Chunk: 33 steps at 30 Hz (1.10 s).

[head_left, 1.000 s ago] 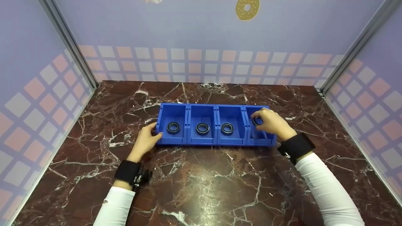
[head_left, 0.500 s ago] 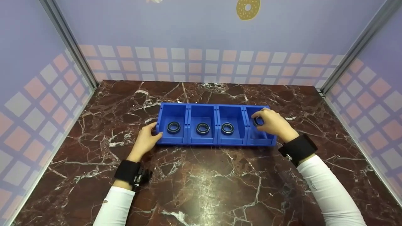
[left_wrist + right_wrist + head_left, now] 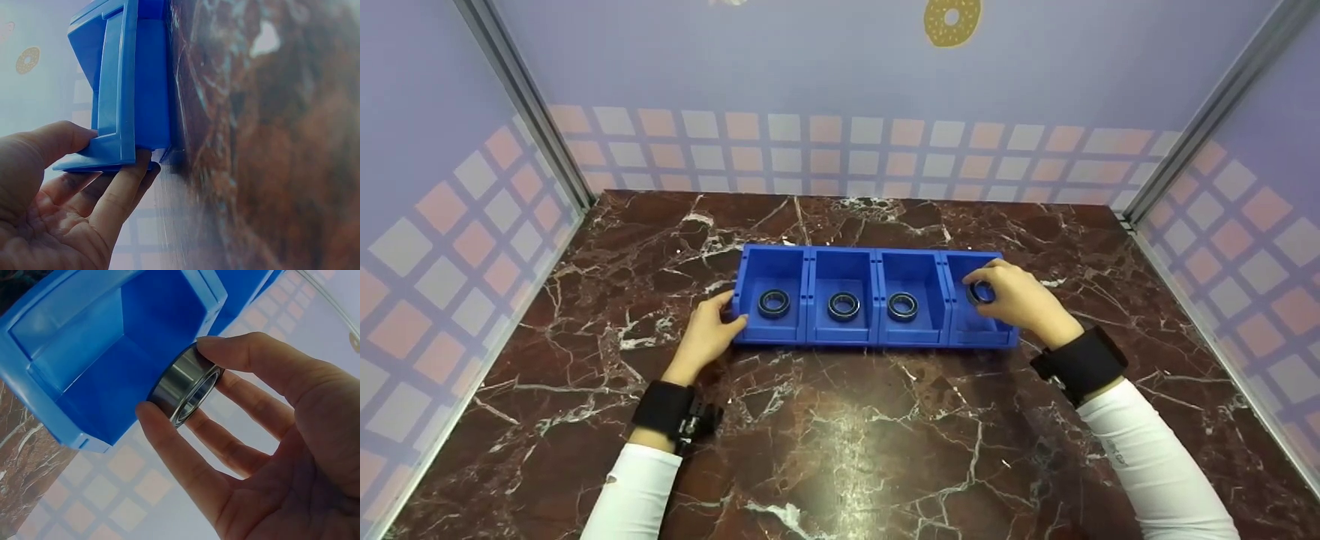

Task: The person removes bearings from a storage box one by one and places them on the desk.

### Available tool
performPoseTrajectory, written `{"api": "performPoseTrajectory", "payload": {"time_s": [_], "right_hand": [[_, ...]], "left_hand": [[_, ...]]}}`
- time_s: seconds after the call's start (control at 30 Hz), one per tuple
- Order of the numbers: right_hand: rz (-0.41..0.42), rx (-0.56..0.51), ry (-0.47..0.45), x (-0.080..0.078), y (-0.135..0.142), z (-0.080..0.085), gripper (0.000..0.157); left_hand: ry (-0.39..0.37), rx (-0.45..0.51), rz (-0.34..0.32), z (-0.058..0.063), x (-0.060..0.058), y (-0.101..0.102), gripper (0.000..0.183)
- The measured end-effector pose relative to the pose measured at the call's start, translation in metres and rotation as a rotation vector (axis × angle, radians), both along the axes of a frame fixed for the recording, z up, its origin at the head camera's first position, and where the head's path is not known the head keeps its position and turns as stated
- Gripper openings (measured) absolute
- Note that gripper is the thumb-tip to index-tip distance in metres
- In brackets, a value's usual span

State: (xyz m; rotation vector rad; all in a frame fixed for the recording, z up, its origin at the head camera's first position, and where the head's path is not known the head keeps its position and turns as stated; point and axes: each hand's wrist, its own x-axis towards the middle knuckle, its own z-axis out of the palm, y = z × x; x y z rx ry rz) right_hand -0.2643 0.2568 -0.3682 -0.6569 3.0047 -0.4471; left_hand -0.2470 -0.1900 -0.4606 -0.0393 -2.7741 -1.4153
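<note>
A row of joined blue bins (image 3: 843, 337) stands on the marbled table. My right hand (image 3: 1020, 300) is over the rightmost bin and pinches a ball bearing (image 3: 183, 385) between thumb and forefinger. In the right wrist view the bearing's steel outer ring shows, tilted, at the bin's open side. My left hand (image 3: 709, 334) grips the left end wall of the row, its thumb (image 3: 76, 138) on the near rim and its fingers underneath and outside. Single bearings lie flat in the other bins: a left one (image 3: 774, 304), a middle one (image 3: 844, 306) and a third one (image 3: 903, 306).
The dark red marbled tabletop (image 3: 840, 435) spreads in front of the bins. Lilac walls with a checkered band (image 3: 825, 142) enclose the table at the back and sides, with metal posts (image 3: 529, 105) at the corners. Each wrist wears a black strap (image 3: 664, 409).
My right hand and the bearing have shifted very slightly to the right over the rightmost bin. The left hand, the bins and the other bearings stay put.
</note>
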Motion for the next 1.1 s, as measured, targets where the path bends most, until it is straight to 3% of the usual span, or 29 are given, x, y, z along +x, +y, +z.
{"api": "performPoseTrajectory", "payload": {"time_s": [0.77, 1.1], "right_hand": [[0.036, -0.038, 0.009, 0.026, 0.004, 0.011, 0.041], [0.049, -0.048, 0.059, 0.038, 0.005, 0.010, 0.040]], "left_hand": [[0.005, 0.011, -0.009, 0.000, 0.001, 0.000, 0.057], [-0.003, 0.008, -0.012, 0.000, 0.001, 0.000, 0.057]]}}
